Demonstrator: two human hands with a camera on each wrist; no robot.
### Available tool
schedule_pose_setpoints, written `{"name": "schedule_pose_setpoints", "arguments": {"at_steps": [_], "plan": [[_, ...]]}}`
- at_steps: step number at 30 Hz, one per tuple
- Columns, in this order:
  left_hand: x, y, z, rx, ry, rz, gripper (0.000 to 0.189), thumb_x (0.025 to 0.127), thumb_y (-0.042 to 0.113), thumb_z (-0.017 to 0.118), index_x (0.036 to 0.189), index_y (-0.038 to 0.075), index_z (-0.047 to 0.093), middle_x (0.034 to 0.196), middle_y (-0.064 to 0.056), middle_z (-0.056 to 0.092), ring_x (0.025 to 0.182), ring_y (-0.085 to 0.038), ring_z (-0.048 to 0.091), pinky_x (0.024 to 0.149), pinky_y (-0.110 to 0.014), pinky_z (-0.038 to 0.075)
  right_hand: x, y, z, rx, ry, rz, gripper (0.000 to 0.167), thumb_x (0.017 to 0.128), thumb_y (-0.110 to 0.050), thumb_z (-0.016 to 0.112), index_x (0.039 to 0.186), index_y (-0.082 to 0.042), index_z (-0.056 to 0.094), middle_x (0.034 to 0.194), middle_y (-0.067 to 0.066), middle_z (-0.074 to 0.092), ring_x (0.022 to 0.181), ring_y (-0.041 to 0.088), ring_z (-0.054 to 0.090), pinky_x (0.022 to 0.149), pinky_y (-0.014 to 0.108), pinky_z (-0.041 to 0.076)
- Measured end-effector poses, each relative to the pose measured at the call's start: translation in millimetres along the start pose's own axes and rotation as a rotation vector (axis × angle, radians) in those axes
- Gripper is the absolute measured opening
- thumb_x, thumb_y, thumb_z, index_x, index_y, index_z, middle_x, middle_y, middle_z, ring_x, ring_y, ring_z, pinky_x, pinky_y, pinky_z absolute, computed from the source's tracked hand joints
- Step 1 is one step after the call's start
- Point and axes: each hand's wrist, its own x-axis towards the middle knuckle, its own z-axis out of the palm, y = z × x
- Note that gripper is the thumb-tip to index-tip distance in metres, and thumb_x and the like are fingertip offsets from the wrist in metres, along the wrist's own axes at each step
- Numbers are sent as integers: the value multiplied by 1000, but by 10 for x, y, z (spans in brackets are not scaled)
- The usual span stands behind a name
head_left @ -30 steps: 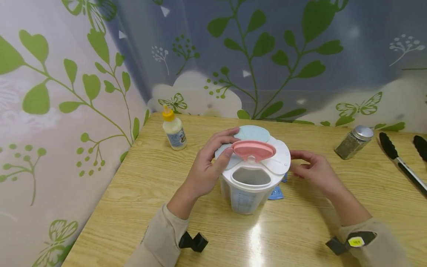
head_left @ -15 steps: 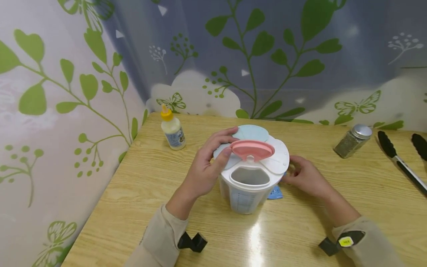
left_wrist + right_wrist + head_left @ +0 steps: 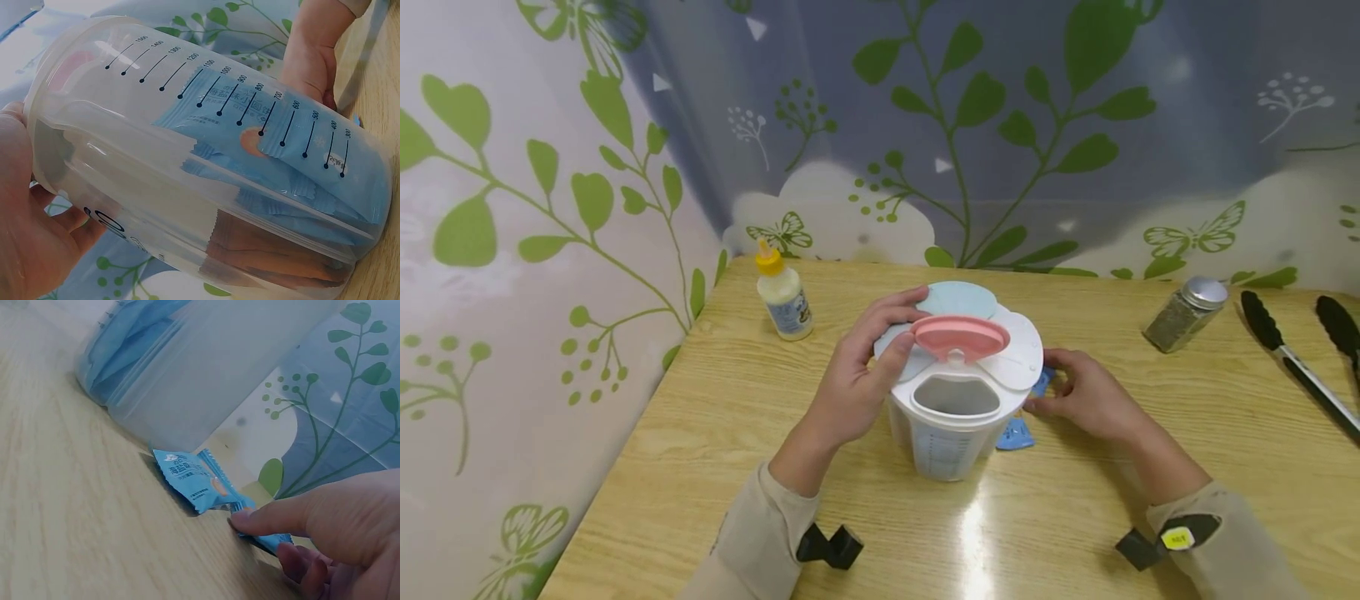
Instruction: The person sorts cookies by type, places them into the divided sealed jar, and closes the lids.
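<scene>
A clear lidded container [image 3: 946, 450] stands on the wooden table; its pink flap [image 3: 962, 337] is raised and the front opening is uncovered. My left hand [image 3: 853, 383] grips the lid's left side, thumb on top. Through the wall in the left wrist view show blue snack packets [image 3: 212, 119] and brown packets [image 3: 269, 250] in separate compartments. To the container's right, my right hand [image 3: 1093, 396] pinches a blue snack packet [image 3: 272, 540] between thumb and fingers, at the table. Another blue packet [image 3: 187, 478] lies beside it, close to the container's base.
A bottle with a yellow cap [image 3: 785, 296] stands at the back left. A glass jar of dried herbs with a metal lid [image 3: 1185, 314] is at the back right. Black-tipped tongs [image 3: 1311, 375] lie at the right edge. A patterned curtain [image 3: 820, 208] hangs behind the table.
My right hand has moved slightly down and in toward the container, its thumb and fingers closing on a blue packet. The left hand keeps its grip on the lid.
</scene>
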Motion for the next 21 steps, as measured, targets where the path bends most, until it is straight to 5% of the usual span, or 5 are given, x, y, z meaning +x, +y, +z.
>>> {"name": "schedule_pose_setpoints", "arguments": {"at_steps": [4,10,21], "plan": [[-5,-3,1,2,2,-6,46,105,42,45,122,2,61,150,-8,51,144,-19,42,122,-43,30,-6,9,-31,-64,16,38,69,82,-24,83,137,3,52,120,22,62,65,11,48,57,24,44],[-9,-3,-2,-2,1,-13,49,105,45,44,122,2,61,150,-7,51,144,-17,41,122,-42,30,-20,10,-86,-59,5,90,53,84,-28,81,122,4,62,104,12,69,85,14,59,68,22,50],[5,-4,-3,-5,1,-3,53,104,49,43,121,2,61,149,-8,51,144,-17,42,122,-40,30,-81,-32,-281,70,-50,138,39,94,-34,70,117,-2,66,103,3,66,82,8,63,65,28,54]]}}
